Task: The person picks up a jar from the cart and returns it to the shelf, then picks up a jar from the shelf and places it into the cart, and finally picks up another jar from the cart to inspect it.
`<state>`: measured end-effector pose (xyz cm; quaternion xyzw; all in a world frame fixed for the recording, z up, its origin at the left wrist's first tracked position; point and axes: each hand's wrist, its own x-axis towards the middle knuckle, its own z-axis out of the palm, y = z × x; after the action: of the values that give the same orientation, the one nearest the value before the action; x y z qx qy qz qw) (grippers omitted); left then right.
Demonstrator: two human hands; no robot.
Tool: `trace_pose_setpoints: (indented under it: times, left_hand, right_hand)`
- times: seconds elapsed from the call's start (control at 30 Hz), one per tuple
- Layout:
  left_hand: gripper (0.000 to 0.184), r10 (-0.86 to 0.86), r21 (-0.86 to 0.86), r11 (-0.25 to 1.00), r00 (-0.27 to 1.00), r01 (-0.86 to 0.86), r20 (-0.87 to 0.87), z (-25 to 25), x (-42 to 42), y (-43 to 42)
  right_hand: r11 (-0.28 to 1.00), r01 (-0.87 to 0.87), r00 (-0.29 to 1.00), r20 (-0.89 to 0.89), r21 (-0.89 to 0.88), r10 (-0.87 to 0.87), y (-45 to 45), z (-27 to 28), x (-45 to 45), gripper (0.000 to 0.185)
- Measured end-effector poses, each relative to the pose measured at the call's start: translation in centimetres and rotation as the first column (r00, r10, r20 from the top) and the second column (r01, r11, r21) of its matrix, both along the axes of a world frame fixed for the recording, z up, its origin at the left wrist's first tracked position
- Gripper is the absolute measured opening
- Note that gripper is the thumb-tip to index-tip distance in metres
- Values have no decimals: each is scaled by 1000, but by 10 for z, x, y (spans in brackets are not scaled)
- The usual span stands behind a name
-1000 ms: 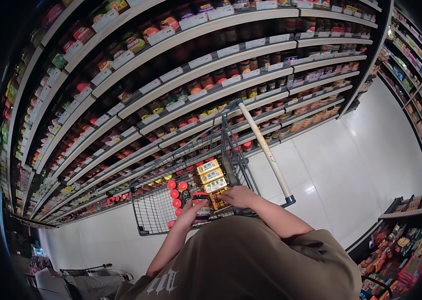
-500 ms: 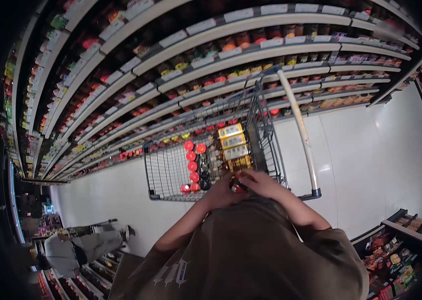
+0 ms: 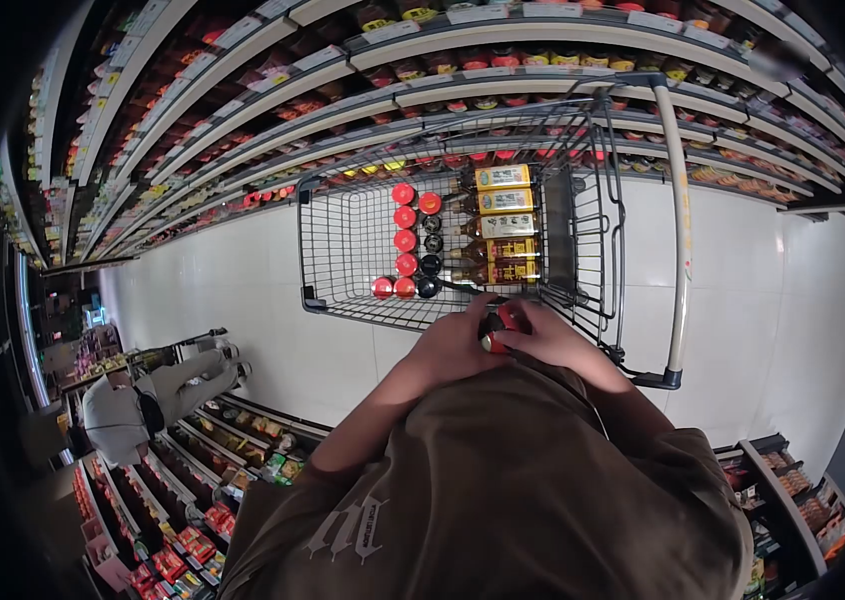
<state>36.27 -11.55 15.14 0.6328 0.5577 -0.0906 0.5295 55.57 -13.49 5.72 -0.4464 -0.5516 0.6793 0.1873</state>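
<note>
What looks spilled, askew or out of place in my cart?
Nothing looks spilled. One red-lidded container sits just outside the red-lidded row, at the end nearest you, breaking its line. The bottles lie neatly side by side.

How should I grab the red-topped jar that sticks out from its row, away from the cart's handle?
I'd take that jar by the rim of its lid, coming straight down from above. The round lid faces up, and bare cart floor on the side away from the handle should leave room; another red lid crowds the handle side.
</note>
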Motion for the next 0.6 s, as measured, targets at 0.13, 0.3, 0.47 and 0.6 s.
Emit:
trace_pose_setpoints:
  times: [0.13,0.3,0.47,0.6]
  left_hand:
    - [92,61,127,990,998,-61,4,-15,-26,-11]
    - [90,77,188,979,997,-77,4,1,-43,3]
    - [96,-47,184,983,993,26,111,26,-63,30]
    - [68,-89,277,960,977,33,192,90,-90,70]
  right_hand:
    - [997,-63,995,-79,-44,59,6,-20,-23,57]
    - [987,-34,984,-177,-157,6,18,-3,-46,46]
    - [985,150,966,-198,-87,-164,30,23,-53,27]
    - [967,253,913,-327,-17,-244,39,48,-52,13]
